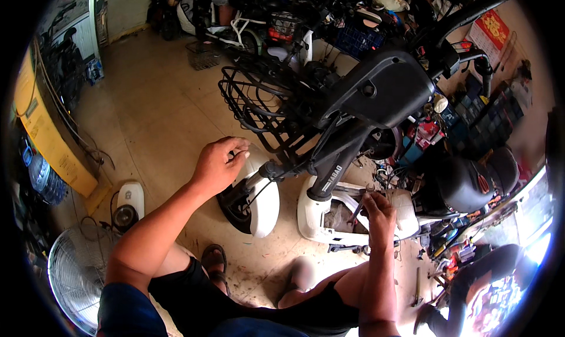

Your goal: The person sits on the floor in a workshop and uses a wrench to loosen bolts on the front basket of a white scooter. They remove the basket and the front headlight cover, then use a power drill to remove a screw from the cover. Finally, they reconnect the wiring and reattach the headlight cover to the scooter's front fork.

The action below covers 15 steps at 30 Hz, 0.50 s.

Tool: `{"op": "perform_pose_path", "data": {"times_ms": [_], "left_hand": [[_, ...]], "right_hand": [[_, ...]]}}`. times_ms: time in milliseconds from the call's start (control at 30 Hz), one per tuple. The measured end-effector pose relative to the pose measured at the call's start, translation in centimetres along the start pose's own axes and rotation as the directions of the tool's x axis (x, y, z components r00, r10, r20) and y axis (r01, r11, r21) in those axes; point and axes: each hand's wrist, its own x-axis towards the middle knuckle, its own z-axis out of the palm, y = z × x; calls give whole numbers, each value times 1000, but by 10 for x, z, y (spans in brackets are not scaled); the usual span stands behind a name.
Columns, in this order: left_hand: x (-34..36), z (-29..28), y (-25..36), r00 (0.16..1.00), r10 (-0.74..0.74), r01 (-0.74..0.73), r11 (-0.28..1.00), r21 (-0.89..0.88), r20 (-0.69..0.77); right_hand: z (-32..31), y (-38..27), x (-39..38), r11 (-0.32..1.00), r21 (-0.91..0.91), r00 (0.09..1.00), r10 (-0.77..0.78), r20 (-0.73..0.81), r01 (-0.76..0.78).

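Note:
My left hand (226, 160) is raised beside the white front mudguard (265, 207) of a black and white electric bike, fingers curled; anything in them is too small to make out. My right hand (379, 213) grips a slim metal tool (358, 212), seemingly a spanner, over the bike's white frame (310, 222). The black front column (335, 154) rises between my hands to a dark head cover (382, 90), with a black wire basket (247, 104) on its far side.
A steel fan (73, 278), yellow panel (56, 143) and water bottle (44, 172) are on my left. Parked bikes (235, 31) crowd the back. Parts and tool cases (471, 119) pile up on the right; another person (477, 284) is low at the lower right.

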Motion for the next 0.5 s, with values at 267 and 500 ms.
{"op": "perform_pose_path", "data": {"times_ms": [267,500], "left_hand": [[-14,12,43,983,-31,48,995,-91,183],[-35,50,77,809,96,-85,995,-47,579]], "right_hand": [[24,-12,-15,973,216,983,44,177,-82],[62,-26,-30,976,200,929,11,370,-91]]}}
